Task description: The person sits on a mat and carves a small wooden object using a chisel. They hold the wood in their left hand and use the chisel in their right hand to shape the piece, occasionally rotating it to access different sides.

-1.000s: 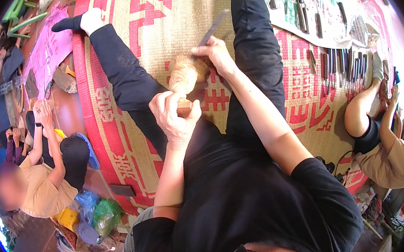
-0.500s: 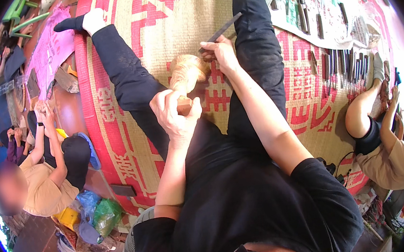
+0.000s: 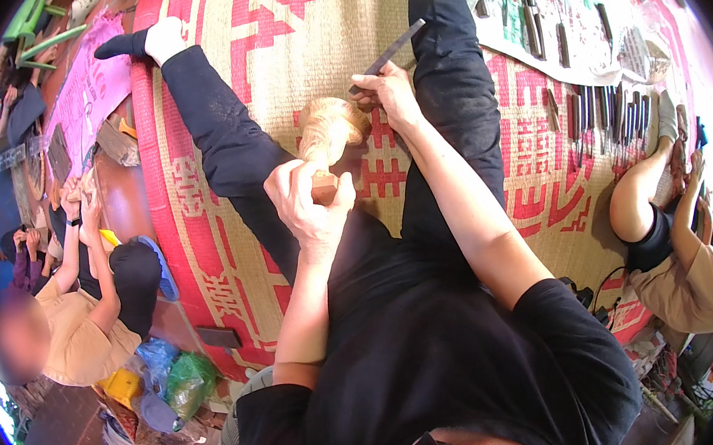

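Observation:
Between my outstretched legs, a pale carved wooden figure [image 3: 328, 131] with a rounded top and a block-like base points away from me. My left hand [image 3: 307, 201] is closed around its base, with the thumb on the right side. To the right of the rounded top, my right hand [image 3: 389, 97] grips a long, flat, dark file [image 3: 394, 51]. The free end of the file slants up and right, toward my right trouser leg. The end nearest the figure is partly hidden by my fingers, and I cannot tell whether it touches the wood.
A red and straw-coloured woven mat [image 3: 289, 53] lies under me. Several chisels [image 3: 612, 116] are lined up on the right, below a sheet [image 3: 520, 48] bearing more tools. One person [image 3: 83, 326] sits at left, another [image 3: 679, 277] at right. Plastic bags [image 3: 188, 385] lie lower left.
My hands, the wooden figure and the file stay almost in place, with only a tiny shift of the file. The person at left has moved their hands slightly.

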Demonstrator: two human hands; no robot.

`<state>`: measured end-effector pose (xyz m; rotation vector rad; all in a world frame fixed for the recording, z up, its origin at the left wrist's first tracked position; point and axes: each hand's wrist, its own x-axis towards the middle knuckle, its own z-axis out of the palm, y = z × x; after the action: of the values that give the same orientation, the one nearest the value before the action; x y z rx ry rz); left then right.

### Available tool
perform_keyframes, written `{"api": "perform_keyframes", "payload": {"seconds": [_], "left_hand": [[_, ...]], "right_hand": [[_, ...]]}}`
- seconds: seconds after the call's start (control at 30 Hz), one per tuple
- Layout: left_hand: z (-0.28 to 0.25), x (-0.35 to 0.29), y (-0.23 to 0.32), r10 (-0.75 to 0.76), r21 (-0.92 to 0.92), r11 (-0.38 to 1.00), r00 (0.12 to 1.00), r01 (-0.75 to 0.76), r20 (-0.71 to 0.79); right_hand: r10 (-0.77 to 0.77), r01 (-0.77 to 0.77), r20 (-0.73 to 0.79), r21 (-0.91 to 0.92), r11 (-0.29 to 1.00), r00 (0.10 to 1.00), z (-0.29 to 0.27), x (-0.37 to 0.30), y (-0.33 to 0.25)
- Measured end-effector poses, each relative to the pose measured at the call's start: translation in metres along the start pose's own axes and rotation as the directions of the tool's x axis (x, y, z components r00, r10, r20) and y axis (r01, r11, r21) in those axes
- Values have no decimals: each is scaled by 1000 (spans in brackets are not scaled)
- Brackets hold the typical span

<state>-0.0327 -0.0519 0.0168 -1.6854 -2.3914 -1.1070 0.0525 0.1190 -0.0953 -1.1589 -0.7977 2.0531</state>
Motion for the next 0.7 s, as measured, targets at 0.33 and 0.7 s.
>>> {"api": "perform_keyframes", "payload": {"seconds": [0.33, 0.7], "left_hand": [[0, 0, 0, 10, 6, 1000, 1000, -10, 4], [-1, -5, -2, 36, 30, 999, 999, -36, 17]], "right_hand": [[58, -58, -4, 12, 998, 998, 4, 1, 1], [24, -20, 37, -111, 994, 999, 6, 4, -3]]}}
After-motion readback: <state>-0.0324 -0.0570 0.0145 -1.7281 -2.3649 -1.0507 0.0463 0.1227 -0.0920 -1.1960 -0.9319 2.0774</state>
